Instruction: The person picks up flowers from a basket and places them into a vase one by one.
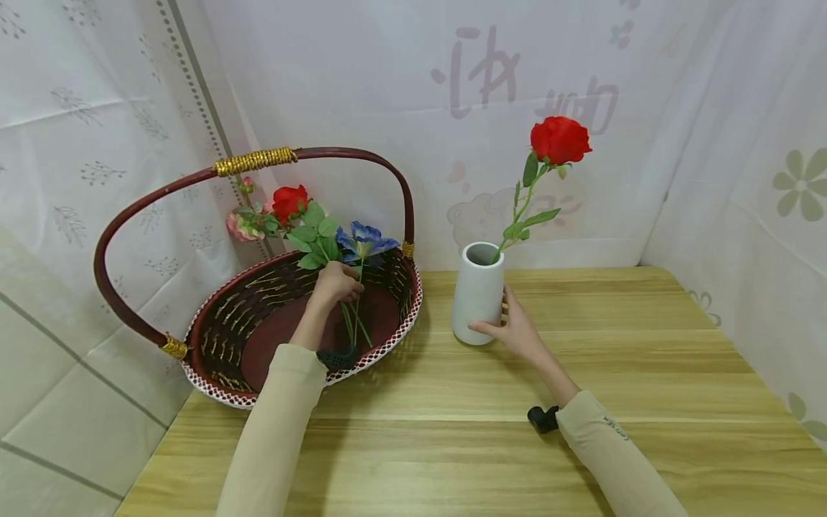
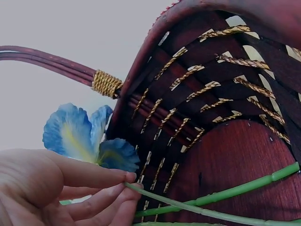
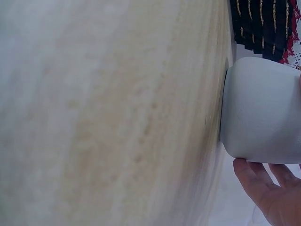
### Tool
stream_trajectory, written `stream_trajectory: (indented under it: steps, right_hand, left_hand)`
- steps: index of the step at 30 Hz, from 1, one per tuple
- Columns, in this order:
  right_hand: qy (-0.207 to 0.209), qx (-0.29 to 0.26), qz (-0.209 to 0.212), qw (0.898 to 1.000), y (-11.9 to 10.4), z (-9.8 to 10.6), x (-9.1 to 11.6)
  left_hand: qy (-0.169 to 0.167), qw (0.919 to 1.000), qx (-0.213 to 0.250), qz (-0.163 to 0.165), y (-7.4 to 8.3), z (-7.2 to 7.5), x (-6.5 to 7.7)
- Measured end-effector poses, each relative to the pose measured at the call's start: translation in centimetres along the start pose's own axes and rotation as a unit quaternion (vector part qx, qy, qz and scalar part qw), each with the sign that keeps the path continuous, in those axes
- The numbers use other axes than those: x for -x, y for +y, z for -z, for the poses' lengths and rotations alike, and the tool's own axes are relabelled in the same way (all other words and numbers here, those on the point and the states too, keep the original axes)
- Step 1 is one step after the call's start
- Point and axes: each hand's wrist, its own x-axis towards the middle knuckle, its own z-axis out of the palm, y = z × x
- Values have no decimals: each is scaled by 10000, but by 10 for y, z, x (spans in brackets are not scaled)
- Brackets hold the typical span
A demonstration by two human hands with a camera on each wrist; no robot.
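Note:
My left hand (image 1: 337, 282) is over the wicker basket (image 1: 220, 316), its thumb and fingertips pinching the thin green stem (image 2: 155, 195) of a blue flower (image 1: 364, 242). The blue petals show just behind the hand in the left wrist view. Beside it a red rose (image 1: 288, 202) with green leaves leans in the basket, and other stems cross below the hand. My right hand (image 1: 513, 327) holds the white vase (image 1: 474, 301) low on its right side, thumb across the front. One red rose (image 1: 559, 141) stands in the vase, leaning right.
The basket's tall arched handle (image 1: 323, 153) rises over the flowers. Pink flowers (image 1: 244, 226) hang past the basket's far rim. The wooden table (image 1: 465, 452) ends at a patterned curtain (image 1: 362, 86) behind. Black wrist cameras (image 1: 541, 418) sit at both cuffs.

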Motion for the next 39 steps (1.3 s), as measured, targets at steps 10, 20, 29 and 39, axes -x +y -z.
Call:
stream_trajectory:
  steps: [10, 20, 29, 39]
  right_hand:
    - [-21, -97, 92, 9999, -1, -1, 0]
    - [-5, -63, 16, 10000, -2, 0, 0]
    - [-12, 34, 13, 10000, -2, 0, 1]
    - [27, -69, 94, 9999, -3, -1, 1]
  left_hand:
    - [29, 9996, 294, -25, 0, 3, 4]
    - [120, 9970, 713, -267, 4, 4, 9]
    - [242, 9884, 1337, -674, 12, 4, 16]
    - [421, 9810, 1613, -993, 21, 5, 22]
